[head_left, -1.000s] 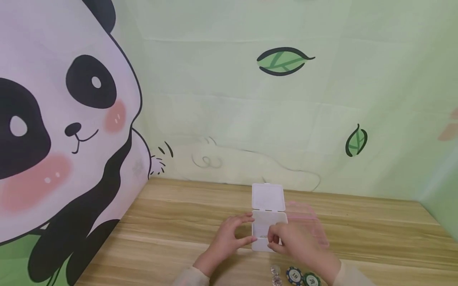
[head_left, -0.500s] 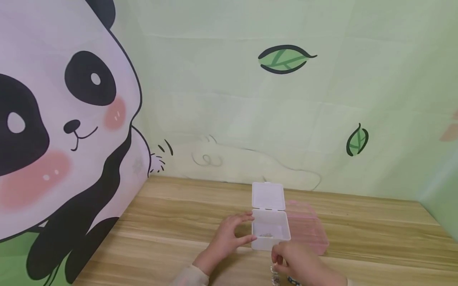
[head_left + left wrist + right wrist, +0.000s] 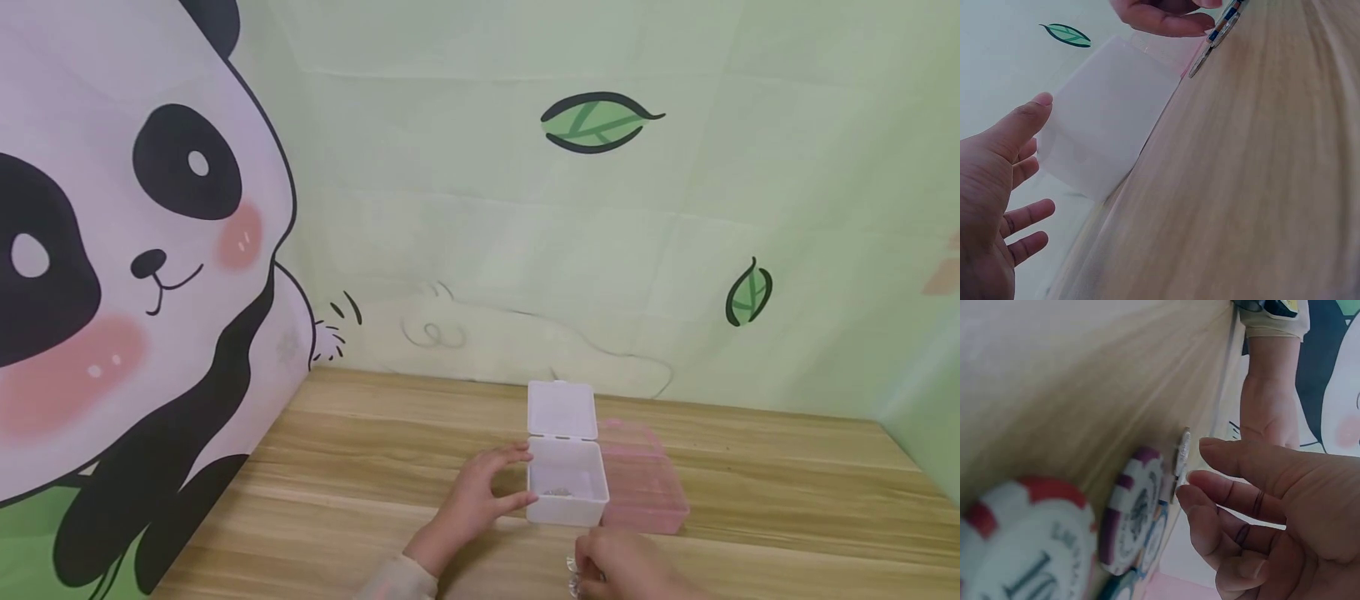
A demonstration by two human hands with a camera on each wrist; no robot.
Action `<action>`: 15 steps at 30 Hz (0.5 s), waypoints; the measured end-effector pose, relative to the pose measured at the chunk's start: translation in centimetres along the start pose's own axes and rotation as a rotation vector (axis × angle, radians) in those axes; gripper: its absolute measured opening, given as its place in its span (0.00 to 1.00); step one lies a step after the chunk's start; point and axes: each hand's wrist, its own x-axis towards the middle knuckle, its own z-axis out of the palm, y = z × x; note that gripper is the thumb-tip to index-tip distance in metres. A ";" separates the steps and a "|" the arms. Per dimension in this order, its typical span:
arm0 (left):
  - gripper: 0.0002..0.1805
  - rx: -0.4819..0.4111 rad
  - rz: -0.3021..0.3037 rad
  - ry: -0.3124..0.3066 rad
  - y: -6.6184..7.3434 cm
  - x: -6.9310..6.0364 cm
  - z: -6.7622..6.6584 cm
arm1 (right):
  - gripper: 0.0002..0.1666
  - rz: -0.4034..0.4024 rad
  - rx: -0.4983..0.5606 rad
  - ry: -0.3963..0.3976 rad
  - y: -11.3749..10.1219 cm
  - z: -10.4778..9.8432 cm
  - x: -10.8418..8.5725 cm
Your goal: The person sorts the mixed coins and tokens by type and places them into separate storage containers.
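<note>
In the head view, my left hand (image 3: 483,487) rests its thumb and forefinger at the left side of an open white plastic box (image 3: 566,511). Its fingers look fairly straight in the left wrist view. A few small silvery pieces (image 3: 557,492) lie inside the box, too small to tell apart. My right hand (image 3: 626,562) is in front of the box, over a row of silver coins (image 3: 573,577) that it partly hides. Seen from the right wrist, thumb and forefinger stand apart beside a silver coin (image 3: 1183,450), with nothing visibly pinched; contact is unclear.
A pink translucent box (image 3: 645,492) stands right of the white one. Poker chips lie on the wooden table near my right hand: a purple-and-white chip (image 3: 1135,512) and a red-and-white chip (image 3: 1035,544). A printed cloth (image 3: 465,208) backs the table.
My right hand has moved from over the white box towards me, down to the silver coins, and now covers the poker chips seen before. My left hand has stayed at the box.
</note>
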 end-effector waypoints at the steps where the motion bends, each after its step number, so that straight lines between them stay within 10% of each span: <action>1: 0.25 0.000 -0.001 -0.001 0.0 0.0 0.0 | 0.10 0.007 0.003 -0.008 0.0 0.1 0.0; 15: 0.25 -0.011 -0.008 -0.006 -0.1 -0.1 0.1 | 0.11 0.048 -0.084 0.016 -0.3 0.9 0.1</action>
